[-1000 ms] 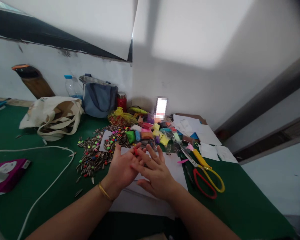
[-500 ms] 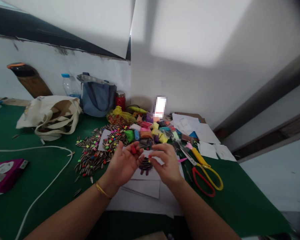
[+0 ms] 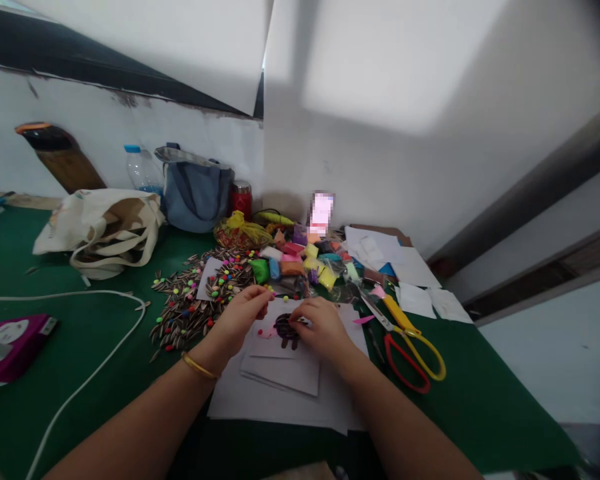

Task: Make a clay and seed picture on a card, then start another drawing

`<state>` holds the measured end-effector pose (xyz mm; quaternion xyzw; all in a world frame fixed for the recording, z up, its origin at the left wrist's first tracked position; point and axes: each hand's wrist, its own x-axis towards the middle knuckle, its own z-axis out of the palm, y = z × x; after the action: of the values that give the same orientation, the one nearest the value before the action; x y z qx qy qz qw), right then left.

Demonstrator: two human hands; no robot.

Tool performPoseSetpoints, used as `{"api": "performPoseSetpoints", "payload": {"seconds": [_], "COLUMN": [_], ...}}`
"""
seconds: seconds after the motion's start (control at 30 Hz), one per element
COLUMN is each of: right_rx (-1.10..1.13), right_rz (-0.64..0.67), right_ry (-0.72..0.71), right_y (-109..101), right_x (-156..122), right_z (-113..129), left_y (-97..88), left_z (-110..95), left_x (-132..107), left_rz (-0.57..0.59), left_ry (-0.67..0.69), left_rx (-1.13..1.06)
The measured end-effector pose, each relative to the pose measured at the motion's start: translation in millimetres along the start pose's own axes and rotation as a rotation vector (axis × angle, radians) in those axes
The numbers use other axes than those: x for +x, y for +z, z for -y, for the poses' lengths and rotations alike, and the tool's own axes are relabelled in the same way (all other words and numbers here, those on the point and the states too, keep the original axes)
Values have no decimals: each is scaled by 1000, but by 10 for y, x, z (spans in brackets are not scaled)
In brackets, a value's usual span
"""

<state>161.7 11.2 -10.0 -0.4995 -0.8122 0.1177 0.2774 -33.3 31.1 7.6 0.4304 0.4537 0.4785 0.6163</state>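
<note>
Over the left side of the white paper, my left hand is closed, its thumb and fingers pressed together. What it holds is hidden. My right hand has its fingertips in a pinch at the right edge of a small dark, seed-covered animal figure. Anything between those fingertips is too small to make out. The figure has brown legs, a pink part at its left and small red dots beside it. To the left of my left hand spreads a pile of sunflower seeds mixed with bright little balls.
Packets of coloured modelling clay lie behind the paper. Scissors with red and yellow handles are at the right. A cloth bag, blue bag, red flask and lit phone stand farther back. A white cable crosses the left.
My left hand has turned over and closed from an open palm holding red clay. My right hand has lowered onto the seed figure, which now shows more fully.
</note>
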Motion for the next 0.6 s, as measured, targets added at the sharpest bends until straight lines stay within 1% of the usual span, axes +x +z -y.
{"api": "performPoseSetpoints", "payload": {"seconds": [0.13,0.23,0.37,0.47,0.53,0.6], "right_rx": [14,4,-4,2,7,9], "right_rz": [-9,5,24,33,37,47], "right_ry": [3,14,40,50,51,52], "right_y": [67,77,67,68,76,87], "right_x": [-15,-24,-27,-25,-23,-20], "right_z": [-20,-9,20,28,25,18], "left_y": [-74,-111,-105,-91,-85,-79], "left_z": [102,191,261,288,295,291], "left_x": [52,57,39,36,38,39], "left_rz": [106,146,182,183,186,194], "left_ry": [234,345,383,404,397,366], "left_rx": [459,657,774,769,737,790]}}
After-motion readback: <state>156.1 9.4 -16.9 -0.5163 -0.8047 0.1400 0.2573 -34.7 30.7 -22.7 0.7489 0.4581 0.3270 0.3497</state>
